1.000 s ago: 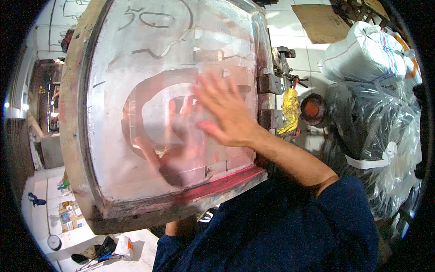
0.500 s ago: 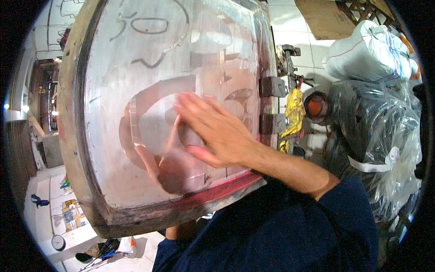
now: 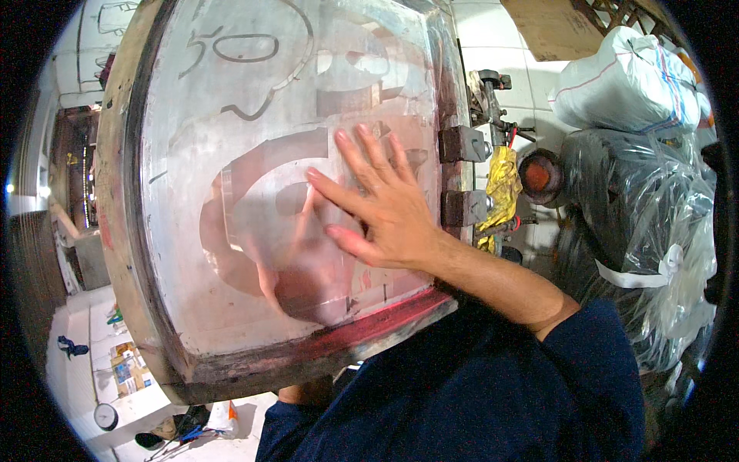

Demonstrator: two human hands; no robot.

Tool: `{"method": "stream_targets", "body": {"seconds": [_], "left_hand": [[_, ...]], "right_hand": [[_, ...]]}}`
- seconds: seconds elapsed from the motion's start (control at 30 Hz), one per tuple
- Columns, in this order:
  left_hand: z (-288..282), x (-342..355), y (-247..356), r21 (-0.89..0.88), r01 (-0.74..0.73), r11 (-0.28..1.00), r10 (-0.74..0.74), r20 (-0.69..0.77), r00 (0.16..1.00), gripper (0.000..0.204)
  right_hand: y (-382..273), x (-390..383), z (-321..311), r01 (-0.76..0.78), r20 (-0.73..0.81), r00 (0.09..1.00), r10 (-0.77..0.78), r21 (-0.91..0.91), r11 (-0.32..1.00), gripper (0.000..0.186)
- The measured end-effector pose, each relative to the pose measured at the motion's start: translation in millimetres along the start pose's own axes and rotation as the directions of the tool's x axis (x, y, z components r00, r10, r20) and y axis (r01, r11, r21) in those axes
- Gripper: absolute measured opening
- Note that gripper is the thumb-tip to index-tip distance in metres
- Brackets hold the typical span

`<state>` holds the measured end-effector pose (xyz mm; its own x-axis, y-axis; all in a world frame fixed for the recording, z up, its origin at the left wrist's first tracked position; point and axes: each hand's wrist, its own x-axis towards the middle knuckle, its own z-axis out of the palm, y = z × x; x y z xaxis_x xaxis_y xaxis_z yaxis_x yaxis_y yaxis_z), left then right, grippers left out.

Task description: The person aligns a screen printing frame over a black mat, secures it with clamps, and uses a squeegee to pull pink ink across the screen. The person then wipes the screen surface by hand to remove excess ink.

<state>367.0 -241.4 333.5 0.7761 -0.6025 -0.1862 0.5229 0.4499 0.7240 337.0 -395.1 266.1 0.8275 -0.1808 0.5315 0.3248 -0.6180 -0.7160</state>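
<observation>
A large screen-printing frame (image 3: 115, 200) stands tilted in front of me, its pale mesh (image 3: 192, 308) carrying dark outline shapes and a broad curved band. Flat against the mesh, or just over it, lies my right hand (image 3: 381, 204), fingers spread and holding nothing. Red stain runs along the near inner edge of the frame. Part of my left arm (image 3: 304, 391) shows below the near edge and goes behind the frame. A blurred pinkish shape appears through the mesh beside my right hand; the fingers of my left hand cannot be made out.
Two dark metal clamp blocks (image 3: 464, 145) grip the frame's right side, near a crumpled yellow wrapping (image 3: 502, 189). Further right are a round rusty container (image 3: 541, 175), a white sack (image 3: 627, 85) and a bundle in clear plastic (image 3: 623, 208). A round dial (image 3: 105, 416) is at lower left.
My right hand has slid a little to the right across the mesh, and its fingers have fanned apart. Through the mesh, the pinkish shape has shifted slightly.
</observation>
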Motion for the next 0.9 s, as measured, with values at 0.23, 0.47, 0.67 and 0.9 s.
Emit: {"method": "stream_targets", "body": {"seconds": [0.23,0.47,0.67,0.9], "left_hand": [[-7,6,-4,0.028,0.012,1.000,-0.013,0.032,0.999,0.076],[-6,7,-1,0.034,0.017,0.999,-0.018,0.043,0.999,0.071],[-15,7,-10,0.027,0.033,0.999,-0.036,0.099,0.994,0.068],[-24,14,-4,0.233,0.050,0.971,0.003,-0.223,0.975,0.067]], "right_hand": [[19,-17,-22,0.092,-0.060,0.994,-0.091,0.015,0.996,0.074],[-21,-6,-1,-0.003,0.024,1.000,0.000,0.153,0.988,0.083],[-5,-49,-30,0.088,0.105,0.989,-0.108,0.177,0.980,0.071],[-13,14,-8,-0.145,-0.036,0.989,0.146,0.027,0.989,0.079]]}}
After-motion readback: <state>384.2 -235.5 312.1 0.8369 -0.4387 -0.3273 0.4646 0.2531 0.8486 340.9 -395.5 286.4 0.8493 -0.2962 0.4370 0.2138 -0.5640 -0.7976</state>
